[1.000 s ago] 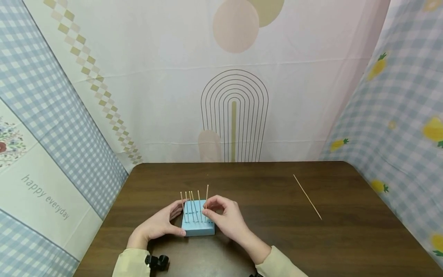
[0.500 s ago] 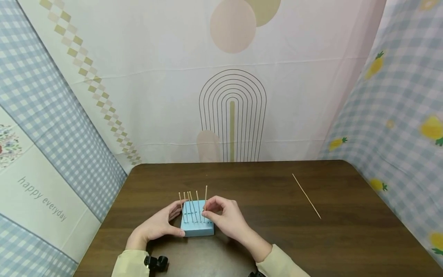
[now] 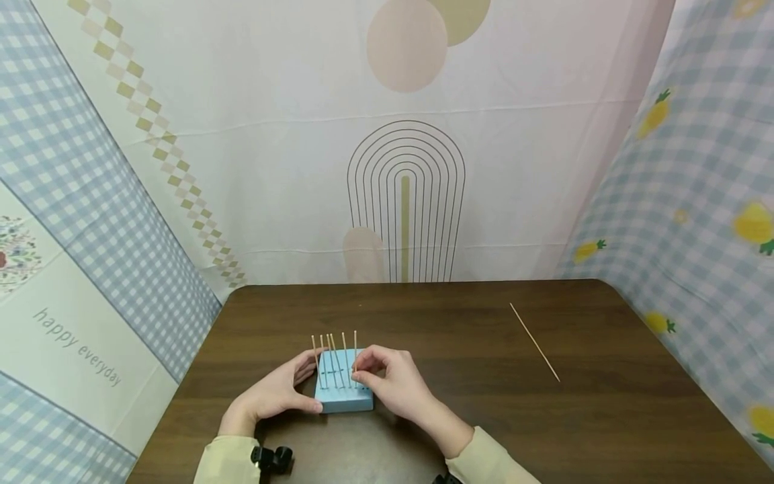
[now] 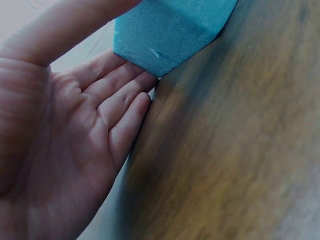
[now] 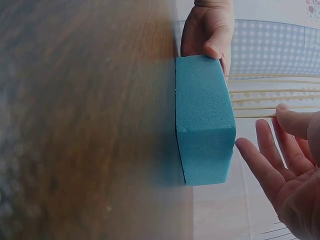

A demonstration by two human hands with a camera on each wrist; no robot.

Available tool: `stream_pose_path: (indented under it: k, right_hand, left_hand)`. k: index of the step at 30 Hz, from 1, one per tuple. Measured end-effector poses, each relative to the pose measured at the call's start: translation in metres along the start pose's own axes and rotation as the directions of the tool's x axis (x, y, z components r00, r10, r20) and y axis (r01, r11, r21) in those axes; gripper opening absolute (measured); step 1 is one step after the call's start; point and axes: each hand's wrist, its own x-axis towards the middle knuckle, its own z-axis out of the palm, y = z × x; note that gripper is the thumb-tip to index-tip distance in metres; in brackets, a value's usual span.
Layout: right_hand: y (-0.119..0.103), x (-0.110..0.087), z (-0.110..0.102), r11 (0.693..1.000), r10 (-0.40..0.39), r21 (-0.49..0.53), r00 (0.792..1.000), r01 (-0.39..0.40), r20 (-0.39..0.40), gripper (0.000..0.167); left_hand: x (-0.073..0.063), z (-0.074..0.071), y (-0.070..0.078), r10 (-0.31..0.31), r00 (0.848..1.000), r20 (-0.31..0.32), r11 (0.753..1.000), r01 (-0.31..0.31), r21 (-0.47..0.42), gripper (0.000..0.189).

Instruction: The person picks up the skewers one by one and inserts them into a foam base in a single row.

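Note:
A light blue foam block (image 3: 345, 401) lies on the table, with several thin wooden skewers (image 3: 334, 349) standing in a row in its top. My left hand (image 3: 275, 390) holds the block at its left side, thumb on the near left corner and fingers along the far side. Between thumb and index finger, my right hand (image 3: 396, 380) pinches the rightmost skewer (image 3: 355, 339), which stands almost upright at the row's right end. In the right wrist view its lower end meets the top of the block, and the other fingers of that hand are spread beside it.
One loose skewer (image 3: 535, 342) lies slantwise on the right part of the brown wooden table (image 3: 459, 316). Behind the table hangs a patterned white cloth (image 3: 290, 202), and checked cloths flank both sides. A black wrist device (image 3: 275, 460) sits at the left cuff.
The skewer in my right hand has shifted slightly left, and its top is a little lower. The right fingers moved slightly left with it. My left hand and the block stay in place.

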Motion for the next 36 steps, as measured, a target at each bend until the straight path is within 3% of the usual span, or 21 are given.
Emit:
stream_pose_path:
  k: [36]
  right_hand:
    - [0.0017,-0.001,0.0007,0.994,0.048,-0.102,0.997,-0.042,0.061,0.011]
  left_hand:
    - [0.0004,0.0002,-0.0015,-0.001,1.0,0.002,1.0,0.001,-0.008,0.104]
